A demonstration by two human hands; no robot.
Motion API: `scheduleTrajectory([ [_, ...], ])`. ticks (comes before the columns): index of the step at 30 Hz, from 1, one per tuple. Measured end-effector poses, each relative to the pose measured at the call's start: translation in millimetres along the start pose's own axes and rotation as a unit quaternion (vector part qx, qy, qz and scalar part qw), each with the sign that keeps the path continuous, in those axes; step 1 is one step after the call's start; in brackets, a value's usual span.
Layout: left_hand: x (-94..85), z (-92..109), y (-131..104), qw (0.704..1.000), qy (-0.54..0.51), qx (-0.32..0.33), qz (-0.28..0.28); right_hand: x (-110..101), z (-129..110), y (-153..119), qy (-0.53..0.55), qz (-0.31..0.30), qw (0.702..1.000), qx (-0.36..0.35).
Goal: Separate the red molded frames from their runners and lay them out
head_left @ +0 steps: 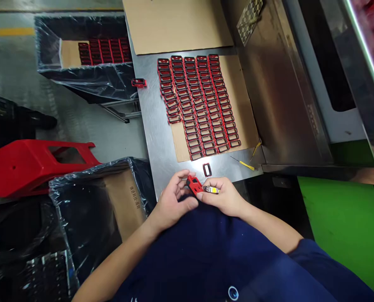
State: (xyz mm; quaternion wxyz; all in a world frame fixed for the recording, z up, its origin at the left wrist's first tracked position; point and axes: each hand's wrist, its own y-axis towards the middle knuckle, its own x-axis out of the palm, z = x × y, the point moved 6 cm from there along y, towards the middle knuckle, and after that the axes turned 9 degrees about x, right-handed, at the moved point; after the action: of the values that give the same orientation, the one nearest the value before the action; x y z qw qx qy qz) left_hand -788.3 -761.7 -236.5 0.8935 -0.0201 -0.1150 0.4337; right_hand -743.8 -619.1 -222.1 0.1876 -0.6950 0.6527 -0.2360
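Head view: both hands meet at lower centre of the frame, just off the near edge of the steel bench. Left hand is curled around a small red frame part, fingers pinching its edge. Right hand is closed on a small yellow-and-silver tool, tip touching the red part.

Handling, my read: the part looks like a thin moulded plastic frame, light, fairly stiff, but hollow in the middle, so likely to flex or crack if squeezed across the opening. Best held by the outer rim on opposite sides. Finish looks smooth, could be slippery.

One loose frame lies on the bench just above the hands. Beyond it, rows of frames sit overlapped on a cardboard sheet, centre of frame. A yellow-handled pick lies to the right of the loose frame.

Surface: brushed steel, hard, slick. Room: bag-lined box with more frames upper left, another lined carton lower left, red stool at left, machine housing at right.
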Motion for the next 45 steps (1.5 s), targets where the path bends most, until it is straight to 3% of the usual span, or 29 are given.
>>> scheduleTrajectory([
  [2,-0.8,10,-1,0.984,0.156,0.083,-0.02,0,-3,0,0.003,0.0,1.0,-0.002],
  [4,2.3,19,-2,0.948,0.274,0.161,-0.033,2,-4,1,0.006,-0.012,1.0,0.005],
  [7,6.1,29,-3,0.913,0.332,0.235,-0.013,5,-4,2,0.027,-0.042,0.999,0.008],
  [11,5.5,33,-4,0.912,0.339,0.228,0.03,-4,4,2,0.063,-0.081,0.995,-0.016],
  [14,4.7,37,-5,0.909,0.36,0.206,0.04,-21,15,-3,0.083,-0.071,0.994,-0.013],
  [18,7.2,42,-6,0.901,0.385,0.201,0.013,-32,10,-19,-0.097,-0.012,0.994,-0.048],
  [21,9.8,45,-7,0.897,0.381,0.223,-0.001,-25,-9,-34,-0.202,-0.003,0.969,-0.145],
  [27,16.3,46,-9,0.887,0.361,0.285,-0.04,-14,-27,-47,-0.238,0.015,0.938,-0.25],
  [32,15.2,46,-10,0.883,0.345,0.315,-0.047,-9,-37,-54,-0.292,0.042,0.889,-0.351],
  [45,11.1,40,-11,0.879,0.338,0.327,-0.077,-8,-38,-56,-0.271,0.044,0.878,-0.393],
])
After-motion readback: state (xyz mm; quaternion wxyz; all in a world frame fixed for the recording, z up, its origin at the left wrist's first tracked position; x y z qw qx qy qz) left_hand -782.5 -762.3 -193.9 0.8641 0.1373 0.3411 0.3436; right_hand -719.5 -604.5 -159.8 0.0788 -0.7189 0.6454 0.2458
